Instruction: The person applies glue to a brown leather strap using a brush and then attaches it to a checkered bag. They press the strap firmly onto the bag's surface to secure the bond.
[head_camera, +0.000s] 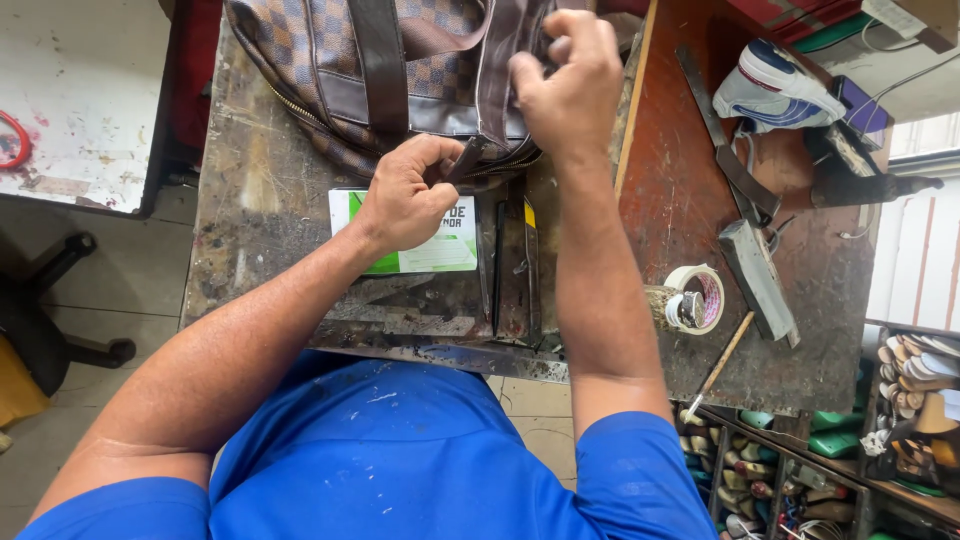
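Blue shirt cloth (400, 460), speckled with pale spots, fills the near edge of the view, and two bare arms reach away from it. Farther off, the left hand (405, 195) is curled into a fist, its fingers pressed together around a small dark tool (467, 160) that points at the bag. On the right, the right hand (570, 80) pinches a dark brown leather strap (500, 60) between thumb and fingers and pulls it up, probably so the strap stays tight while the tool works on it.

That strap belongs to the brown checkered bag (300, 45), which lies at the far side of the worn grey metal surface (260, 200), close enough for both hands to reach. Under the left hand lies a flat green and white packet (445, 250). Just right of it are long thin dark metal strips (530, 260).

Farther right, on the red-brown wooden board (670, 200), a roll of pale tape (695, 298) sits near a grey metal block (757, 280). A white and blue shoe (775, 85) rests at the far right.
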